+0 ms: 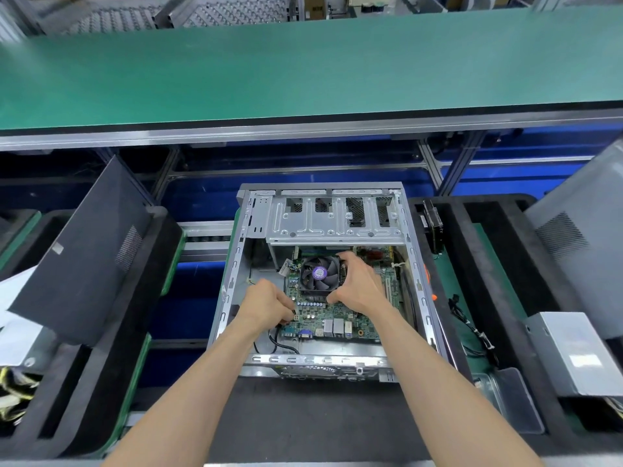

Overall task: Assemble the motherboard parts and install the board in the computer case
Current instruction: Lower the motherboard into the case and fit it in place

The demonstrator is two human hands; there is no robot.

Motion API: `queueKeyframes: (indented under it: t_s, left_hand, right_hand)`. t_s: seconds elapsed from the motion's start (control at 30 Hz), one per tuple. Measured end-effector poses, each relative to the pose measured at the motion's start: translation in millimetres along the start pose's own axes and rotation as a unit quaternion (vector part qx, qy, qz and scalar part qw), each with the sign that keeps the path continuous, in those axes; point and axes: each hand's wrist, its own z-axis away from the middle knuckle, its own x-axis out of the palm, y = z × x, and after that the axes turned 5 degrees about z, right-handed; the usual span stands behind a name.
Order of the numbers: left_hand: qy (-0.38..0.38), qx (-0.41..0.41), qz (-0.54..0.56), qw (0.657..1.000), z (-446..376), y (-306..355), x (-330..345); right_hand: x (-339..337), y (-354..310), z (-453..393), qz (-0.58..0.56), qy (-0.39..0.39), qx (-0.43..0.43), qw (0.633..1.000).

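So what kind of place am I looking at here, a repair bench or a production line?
Most likely a PC assembly line. An open computer case sits in a foam-lined carrier tray, similar trays with panels flank it, and a long green conveyor belt runs behind, with roller racks beyond.

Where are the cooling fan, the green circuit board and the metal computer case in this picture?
Cooling fan (pixel 319 273), head view: on its purple centre sticker.
Circuit board (pixel 332 315), head view: on bare green surface below the fan.
Computer case (pixel 337 220), head view: on the silver drive bracket at the top.
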Motion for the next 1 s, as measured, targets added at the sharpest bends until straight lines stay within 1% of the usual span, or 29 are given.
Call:
queueKeyframes:
  t_s: [0.2, 0.33, 0.43, 1.0]
  left_hand:
    - [-0.031, 0.055, -0.112, 0.992, 5, 5, 7]
    - [-0.039, 0.083, -0.164, 0.982, 4, 8, 11]
    - [-0.039, 0.096, -0.17, 0.98, 2, 7, 11]
    - [-0.054, 0.1, -0.194, 0.974, -3, 7, 16]
  right_hand:
    - [0, 1, 1, 0.005, -0.002, -0.008, 1.0]
    - [-1, 1, 1, 0.009, -0.002, -0.009, 1.0]
    - [0, 2, 1, 0.007, -0.002, -0.009, 1.0]
    - [1, 2, 0, 0.021, 0.002, -0.015, 1.0]
